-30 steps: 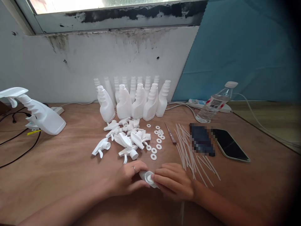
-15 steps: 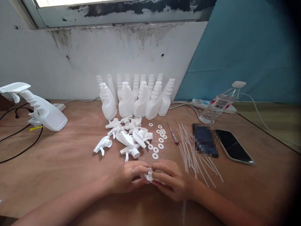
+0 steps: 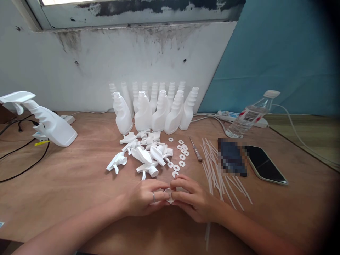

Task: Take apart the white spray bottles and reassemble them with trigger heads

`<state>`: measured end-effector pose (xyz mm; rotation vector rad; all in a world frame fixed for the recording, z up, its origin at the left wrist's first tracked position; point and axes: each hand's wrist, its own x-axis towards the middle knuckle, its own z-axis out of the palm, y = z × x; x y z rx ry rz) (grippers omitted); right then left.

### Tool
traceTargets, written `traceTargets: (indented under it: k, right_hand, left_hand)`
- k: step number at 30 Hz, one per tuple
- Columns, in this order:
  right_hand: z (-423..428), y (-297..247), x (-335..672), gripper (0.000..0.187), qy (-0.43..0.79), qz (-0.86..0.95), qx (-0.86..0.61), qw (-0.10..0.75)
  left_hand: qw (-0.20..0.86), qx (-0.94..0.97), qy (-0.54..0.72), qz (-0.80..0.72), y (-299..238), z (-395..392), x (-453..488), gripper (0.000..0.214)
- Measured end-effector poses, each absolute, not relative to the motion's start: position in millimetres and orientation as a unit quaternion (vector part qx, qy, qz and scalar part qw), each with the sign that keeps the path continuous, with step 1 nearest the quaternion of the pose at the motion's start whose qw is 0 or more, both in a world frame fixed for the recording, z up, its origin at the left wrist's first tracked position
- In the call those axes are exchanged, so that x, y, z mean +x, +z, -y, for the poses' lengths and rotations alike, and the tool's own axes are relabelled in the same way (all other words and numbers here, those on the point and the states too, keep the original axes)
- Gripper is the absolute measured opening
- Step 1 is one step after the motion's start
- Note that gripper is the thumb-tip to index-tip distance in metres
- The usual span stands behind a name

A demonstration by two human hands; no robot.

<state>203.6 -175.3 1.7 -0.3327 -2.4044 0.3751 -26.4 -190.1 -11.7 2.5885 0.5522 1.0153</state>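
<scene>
Near the front of the table, my left hand [image 3: 146,197] and my right hand [image 3: 195,199] meet around a white trigger spray head [image 3: 169,196]. Its round cap faces up at me between the fingertips of both hands, and the rest of it is hidden by my fingers. A pile of white spray heads [image 3: 142,156] lies just beyond my left hand. Flat white washers [image 3: 182,157] are scattered beyond my right hand, one partly covered by its fingers. Thin white dip tubes [image 3: 215,170] lie to the right, and the end of one pokes out under my right wrist.
Several white bottles [image 3: 143,115] stand in rows by the wall. An assembled spray bottle [image 3: 57,127] leans at the left near black cables. A screwdriver-like tool [image 3: 196,151], a dark pixelated item [image 3: 231,156], a phone [image 3: 267,166] and a tilted water bottle [image 3: 248,117] are on the right.
My fingers have shifted on the spray head, and a left fingertip now presses over its cap opening. My right hand has risen slightly, covering part of the nearest washer.
</scene>
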Motion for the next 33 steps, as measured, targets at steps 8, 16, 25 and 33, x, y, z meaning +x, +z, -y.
traceTargets:
  k: [8, 16, 25, 33]
  right_hand:
    - [175, 3, 204, 0.020, 0.149, 0.927, -0.123, 0.322]
    - [173, 3, 202, 0.016, 0.018, 0.938, -0.127, 0.322]
    - [176, 8, 200, 0.025, 0.144, 0.926, -0.162, 0.310]
    - [147, 17, 241, 0.029, 0.094, 0.886, -0.268, 0.368]
  left_hand:
    - [0.172, 0.898, 0.359, -0.188, -9, 191, -24, 0.021]
    - [0.162, 0.882, 0.393, -0.203, -16, 190, -23, 0.019]
    - [0.162, 0.868, 0.417, -0.215, -16, 189, -24, 0.015]
    - [0.139, 0.868, 0.420, -0.227, -14, 191, -22, 0.027]
